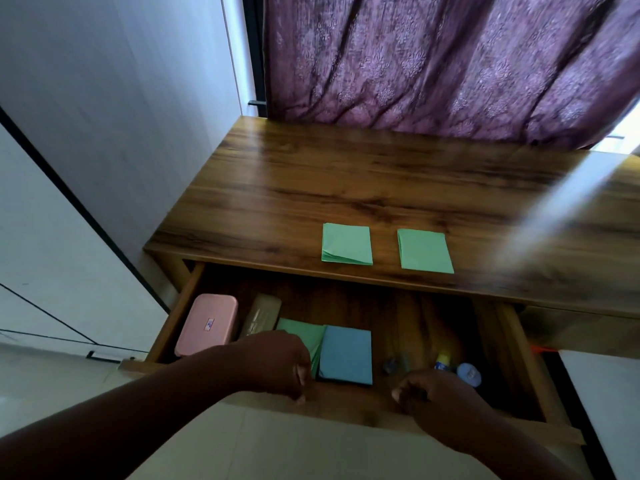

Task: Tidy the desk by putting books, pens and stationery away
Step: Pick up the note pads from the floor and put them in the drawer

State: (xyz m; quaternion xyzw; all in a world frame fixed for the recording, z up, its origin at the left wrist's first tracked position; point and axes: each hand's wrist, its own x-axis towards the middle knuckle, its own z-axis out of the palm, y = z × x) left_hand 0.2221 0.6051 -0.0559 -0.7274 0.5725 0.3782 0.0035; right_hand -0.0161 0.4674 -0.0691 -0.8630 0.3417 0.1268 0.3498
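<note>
Two green paper pads lie on the wooden desk (311, 174) near its front edge, the left green pad (346, 243) and the right green pad (424, 251). Below them the drawer (349, 405) stands pulled out. Inside it are a pink case (207, 323), a brown box (260, 315), a green stack (300, 332), a blue pad (345, 354), a glue stick (442, 361) and a small blue round item (469, 374). My left hand (277, 363) and my right hand (436, 398) both curl over the drawer's front edge; what the fingers grip is hidden.
A purple curtain (450, 64) hangs behind the desk. White wardrobe panels (86, 133) stand at the left. A white surface (602, 393) sits at the lower right, beside the drawer. Pale floor tiles (277, 452) lie below.
</note>
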